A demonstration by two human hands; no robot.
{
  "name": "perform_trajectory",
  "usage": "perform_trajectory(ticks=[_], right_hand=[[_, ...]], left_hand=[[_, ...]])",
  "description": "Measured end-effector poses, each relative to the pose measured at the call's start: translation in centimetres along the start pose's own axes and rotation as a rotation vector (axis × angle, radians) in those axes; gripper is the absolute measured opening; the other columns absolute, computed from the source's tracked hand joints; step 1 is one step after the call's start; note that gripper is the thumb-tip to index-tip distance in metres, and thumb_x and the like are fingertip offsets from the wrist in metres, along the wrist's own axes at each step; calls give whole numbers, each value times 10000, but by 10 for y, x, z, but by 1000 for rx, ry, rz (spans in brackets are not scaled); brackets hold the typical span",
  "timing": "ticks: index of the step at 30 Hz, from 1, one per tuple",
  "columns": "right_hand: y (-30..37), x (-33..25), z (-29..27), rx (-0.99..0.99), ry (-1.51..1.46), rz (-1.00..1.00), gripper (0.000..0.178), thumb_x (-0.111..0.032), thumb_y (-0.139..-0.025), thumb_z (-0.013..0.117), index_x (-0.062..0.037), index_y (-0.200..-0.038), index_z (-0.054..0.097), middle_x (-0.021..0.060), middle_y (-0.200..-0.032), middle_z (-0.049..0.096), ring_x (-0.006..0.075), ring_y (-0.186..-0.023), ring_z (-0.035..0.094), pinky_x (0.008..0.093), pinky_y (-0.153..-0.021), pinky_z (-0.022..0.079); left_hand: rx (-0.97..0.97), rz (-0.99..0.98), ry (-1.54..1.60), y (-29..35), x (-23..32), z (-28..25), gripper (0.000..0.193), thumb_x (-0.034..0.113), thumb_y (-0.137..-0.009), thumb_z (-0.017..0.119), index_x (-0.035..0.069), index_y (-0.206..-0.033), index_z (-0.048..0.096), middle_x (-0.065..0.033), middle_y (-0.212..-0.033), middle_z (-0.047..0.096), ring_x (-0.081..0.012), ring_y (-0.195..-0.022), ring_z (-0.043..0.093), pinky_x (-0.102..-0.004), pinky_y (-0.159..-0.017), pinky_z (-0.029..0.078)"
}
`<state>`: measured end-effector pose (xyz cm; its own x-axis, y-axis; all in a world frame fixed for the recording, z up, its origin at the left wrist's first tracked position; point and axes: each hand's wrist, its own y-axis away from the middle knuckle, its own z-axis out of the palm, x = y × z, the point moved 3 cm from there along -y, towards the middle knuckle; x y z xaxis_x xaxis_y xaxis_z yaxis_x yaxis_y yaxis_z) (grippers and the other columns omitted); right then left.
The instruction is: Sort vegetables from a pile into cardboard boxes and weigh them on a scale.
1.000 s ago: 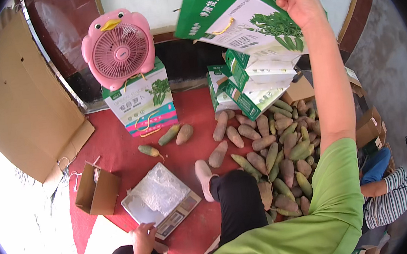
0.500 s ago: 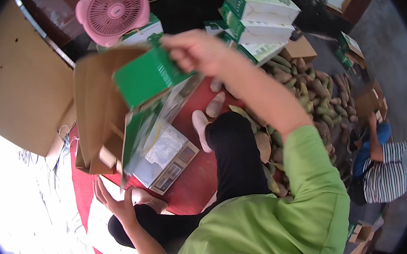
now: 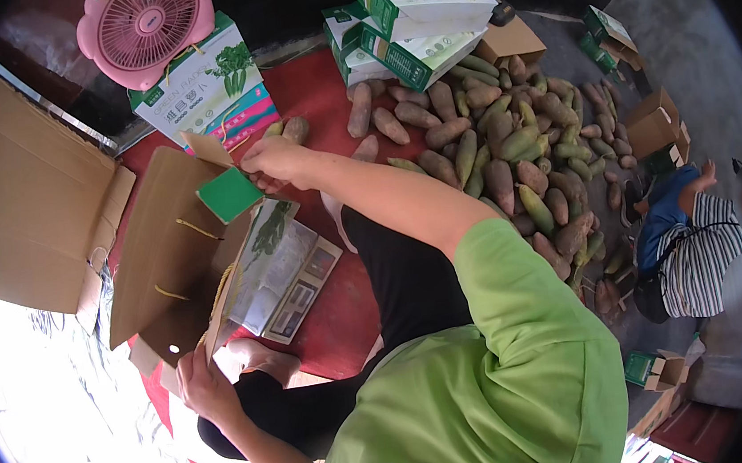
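A cardboard gift box [image 3: 158, 243] stands tilted in front of me, its top open and its brown inside showing, with yellow cord handles threaded through its sides. My right hand [image 3: 279, 162] is closed at the far end of the box, by a small green end flap [image 3: 231, 194]. My left hand [image 3: 206, 388] grips the box's near edge, next to a small round hole. Behind the box wall, by my feet, lies a white carton [image 3: 300, 278] with a clear plastic sheet on top, partly hidden.
A heap of long green and brown root vegetables [image 3: 515, 146] spreads to the right. Stacked printed boxes [image 3: 430, 11] and a pink fan [image 3: 150, 25] stand at the back. A large cardboard sheet [image 3: 19, 194] leans at left. A person in a striped shirt [image 3: 703, 244] sits at far right.
My right hand has come down and left with the box's green flap, which was raised. My left hand, open beside the box before, now grips its near edge. The view has shifted rightward.
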<state>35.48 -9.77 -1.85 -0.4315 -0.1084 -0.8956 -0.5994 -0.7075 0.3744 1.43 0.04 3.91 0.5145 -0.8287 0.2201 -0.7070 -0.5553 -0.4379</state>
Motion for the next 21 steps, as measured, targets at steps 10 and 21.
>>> perform_trajectory(ticks=[10, 21], right_hand=[[49, 20, -104, 185, 252, -215, 265, -216, -862, 605, -60, -1073, 633, 43, -942, 659, 114, -770, 616, 238, -623, 476], [173, 306, -255, 639, 691, 107, 132, -143, -801, 589, -29, -753, 635, 39, -631, 597, 130, -542, 574, 288, -490, 459]], left_hand=[[-385, -77, -126, -3, -6, 44, 180, 130, -835, 597, 94, -993, 674, -81, -929, 637, -293, -845, 628, -398, -697, 496], [-416, -77, -116, -2, -5, 49, 194, 76, -840, 568, 57, -1003, 671, -116, -920, 663, -302, -829, 641, -391, -697, 501]])
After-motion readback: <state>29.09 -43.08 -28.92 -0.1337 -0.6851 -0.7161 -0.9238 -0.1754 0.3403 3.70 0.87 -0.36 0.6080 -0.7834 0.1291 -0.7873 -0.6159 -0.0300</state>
